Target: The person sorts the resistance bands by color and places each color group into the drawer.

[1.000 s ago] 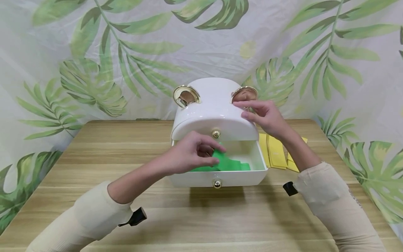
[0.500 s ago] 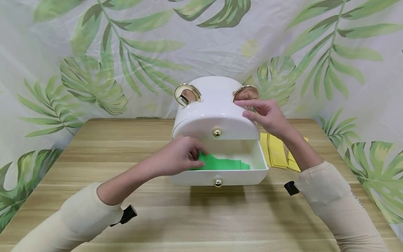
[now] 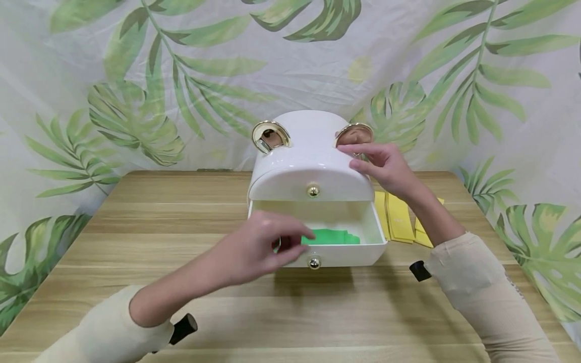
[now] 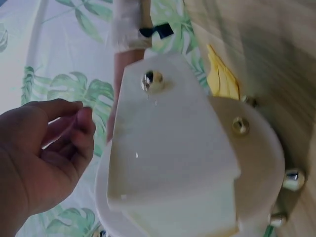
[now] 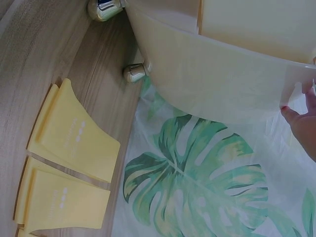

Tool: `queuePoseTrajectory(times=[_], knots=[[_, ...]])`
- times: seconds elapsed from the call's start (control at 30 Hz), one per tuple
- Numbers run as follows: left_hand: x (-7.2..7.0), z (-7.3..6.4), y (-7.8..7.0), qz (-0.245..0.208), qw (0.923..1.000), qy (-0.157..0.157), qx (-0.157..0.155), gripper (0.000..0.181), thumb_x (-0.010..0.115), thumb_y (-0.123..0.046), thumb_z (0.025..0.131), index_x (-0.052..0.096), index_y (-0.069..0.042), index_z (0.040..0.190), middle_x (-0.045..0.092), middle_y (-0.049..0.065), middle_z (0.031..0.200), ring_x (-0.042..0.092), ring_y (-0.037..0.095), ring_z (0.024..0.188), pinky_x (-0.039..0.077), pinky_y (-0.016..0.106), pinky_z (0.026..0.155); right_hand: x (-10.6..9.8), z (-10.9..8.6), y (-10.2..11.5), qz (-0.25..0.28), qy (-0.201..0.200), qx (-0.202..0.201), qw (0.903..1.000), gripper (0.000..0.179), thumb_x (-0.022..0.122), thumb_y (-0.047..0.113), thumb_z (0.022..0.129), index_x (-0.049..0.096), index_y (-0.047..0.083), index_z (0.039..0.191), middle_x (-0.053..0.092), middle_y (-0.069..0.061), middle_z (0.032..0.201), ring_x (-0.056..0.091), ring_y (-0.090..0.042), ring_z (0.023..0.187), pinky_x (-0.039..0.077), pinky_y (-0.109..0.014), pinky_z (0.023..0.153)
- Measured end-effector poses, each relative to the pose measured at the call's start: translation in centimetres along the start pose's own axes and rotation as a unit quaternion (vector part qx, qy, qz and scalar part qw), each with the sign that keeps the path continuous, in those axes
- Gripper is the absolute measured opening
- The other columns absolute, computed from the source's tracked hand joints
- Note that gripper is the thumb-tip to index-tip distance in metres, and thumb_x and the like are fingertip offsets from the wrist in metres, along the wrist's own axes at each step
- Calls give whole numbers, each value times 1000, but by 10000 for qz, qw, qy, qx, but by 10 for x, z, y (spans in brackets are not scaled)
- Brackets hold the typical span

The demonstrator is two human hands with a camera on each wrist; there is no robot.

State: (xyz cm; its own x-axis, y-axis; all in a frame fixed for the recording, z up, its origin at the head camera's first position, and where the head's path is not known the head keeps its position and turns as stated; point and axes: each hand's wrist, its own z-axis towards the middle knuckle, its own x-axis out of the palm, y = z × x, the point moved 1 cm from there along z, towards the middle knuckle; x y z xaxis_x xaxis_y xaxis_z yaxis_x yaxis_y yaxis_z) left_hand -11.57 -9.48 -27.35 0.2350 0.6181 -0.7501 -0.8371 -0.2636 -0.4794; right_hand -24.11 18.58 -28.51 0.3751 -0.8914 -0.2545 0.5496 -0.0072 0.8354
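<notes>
A white box [image 3: 308, 138] with gold ears and gold knobs stands on the table, its lower drawer [image 3: 347, 256] pulled out. Flat green pieces [image 3: 333, 237] lie inside the drawer, partly hidden behind my left hand [image 3: 265, 247]. That hand is over the drawer's front left corner, thumb and fingers loosely bent around nothing. In the left wrist view it appears beside the drawer front [image 4: 170, 133], also holding nothing. My right hand [image 3: 386, 169] rests its fingertips on the box top beside the right ear [image 3: 356, 135]; in the right wrist view, its thumb touches the box wall [image 5: 222, 81].
Several flat yellow packets [image 3: 399, 218] lie on the table [image 3: 181, 217] to the right of the box, some overlapping. A leaf-patterned cloth [image 3: 290, 65] hangs behind the table. Wood surface extends in front and to the left.
My left hand held a raised green piece, moved left with it, then released it in the drawer and drew back toward me. My right hand has kept its place on the box.
</notes>
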Motion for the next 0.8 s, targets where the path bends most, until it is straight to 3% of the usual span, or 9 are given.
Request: queuePoseTrajectory(times=[0.17, 0.27, 0.5, 0.57, 0.8], knots=[[17, -12, -3, -512, 9910, 1124, -514, 18, 67, -4, 99, 74, -5, 115, 70, -6, 83, 53, -8, 68, 51, 15, 63, 0, 0, 0, 7, 17, 2, 10000, 36, 63, -12, 93, 77, 6, 121, 74, 5, 122, 56, -18, 130, 41, -30, 109], [26, -18, 2, -521, 9863, 1361, -769, 25, 62, -3, 102, 70, -5, 125, 70, -5, 92, 55, -5, 74, 52, 17, 70, 0, 0, 0, 2, 19, -11, 10000, 37, 63, -12, 93, 78, 9, 120, 74, 5, 121, 57, -18, 130, 41, -30, 109], [46, -27, 16, -428, 9892, 1069, -912, 32, 60, -7, 104, 66, -5, 136, 71, -1, 106, 60, 2, 93, 54, 24, 87, 0, 1, 0, -50, 7, -34, 10000, 34, 63, -13, 92, 75, -2, 122, 74, 6, 121, 57, -17, 130, 45, -29, 104], [50, -27, 18, -399, 9912, 899, -883, 30, 62, -7, 104, 67, -5, 133, 72, 0, 107, 62, 3, 93, 54, 24, 87, 0, 0, 1, -51, 6, -17, 10000, 33, 62, -13, 92, 74, -4, 122, 74, 7, 121, 57, -17, 129, 44, -29, 105], [54, -24, 25, -553, 9942, 351, -854, 22, 64, 2, 100, 70, -3, 120, 75, 5, 104, 70, 4, 85, 57, 21, 81, 0, 0, 0, -27, 28, -3, 10000, 38, 62, -13, 93, 78, 8, 121, 74, 5, 122, 56, -19, 129, 47, -29, 101]])
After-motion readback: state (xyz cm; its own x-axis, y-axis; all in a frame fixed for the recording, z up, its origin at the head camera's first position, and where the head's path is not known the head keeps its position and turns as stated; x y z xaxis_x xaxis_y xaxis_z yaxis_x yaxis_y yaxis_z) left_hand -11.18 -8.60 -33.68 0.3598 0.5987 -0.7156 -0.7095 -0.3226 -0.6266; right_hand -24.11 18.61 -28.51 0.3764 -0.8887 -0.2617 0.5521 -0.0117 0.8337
